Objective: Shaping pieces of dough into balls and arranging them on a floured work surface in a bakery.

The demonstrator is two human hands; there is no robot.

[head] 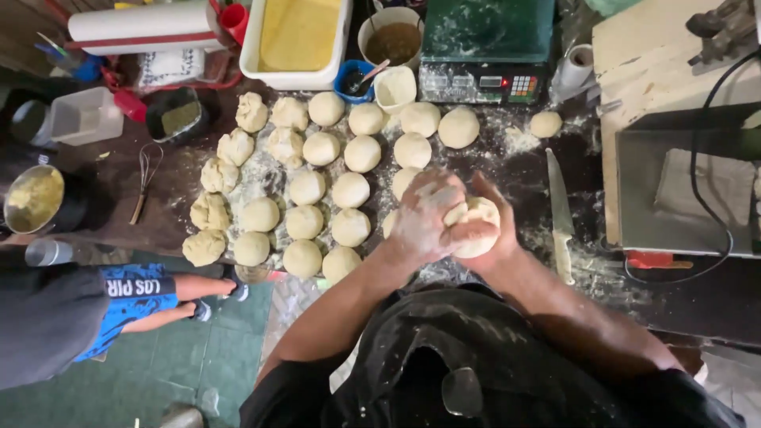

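While both hands cup dough ball (476, 226) over near table (119, 174) edge: left hand (424, 215) wraps top, right hand (495, 238) cradles underneath; finished dough balls (325, 190) lie left, knife (560, 214) right.

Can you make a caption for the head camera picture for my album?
Floury left hand and right hand cup a dough ball beside rows of dough balls.

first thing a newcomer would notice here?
The floured hands, left hand over right hand, cupping a dough ball at the table's near edge. Next, the rows of dough balls spread over the floured middle of the table, smooth ones toward the centre and rougher lumps on the left. Behind them a green scale and a white tub stand at the far edge.
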